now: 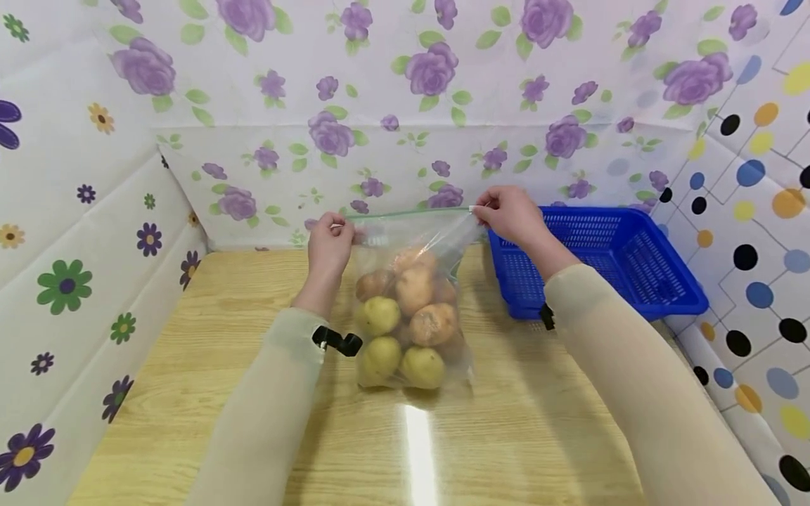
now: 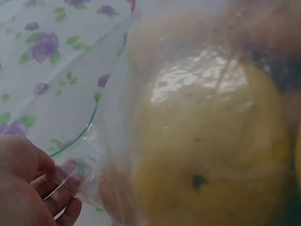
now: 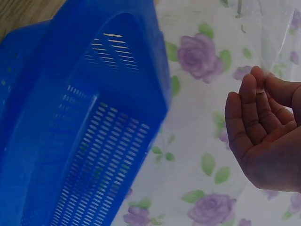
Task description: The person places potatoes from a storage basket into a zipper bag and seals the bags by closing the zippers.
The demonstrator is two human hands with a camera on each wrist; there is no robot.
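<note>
A clear zip bag (image 1: 405, 235) with a green seal line along its top stands upright between my hands. Inside are yellow-green fruits (image 1: 381, 357) at the bottom and left, and orange-brown potato-like pieces (image 1: 415, 288) above and to the right. My left hand (image 1: 330, 246) pinches the bag's top left corner; in the left wrist view its thumb and fingers (image 2: 61, 188) grip the clear film. With thumb and fingertips, my right hand (image 1: 509, 214) pinches the top right corner, where a small white tab shows. A speckled yellow fruit (image 2: 202, 150) fills much of the left wrist view through the film.
An open blue plastic basket (image 1: 671, 281) with slotted walls sits on the wooden table (image 1: 240, 393) at the right, behind my right forearm. Flower-patterned sheets (image 1: 392, 161) stand behind and at the left, and a dotted sheet (image 1: 759, 232) stands at the right.
</note>
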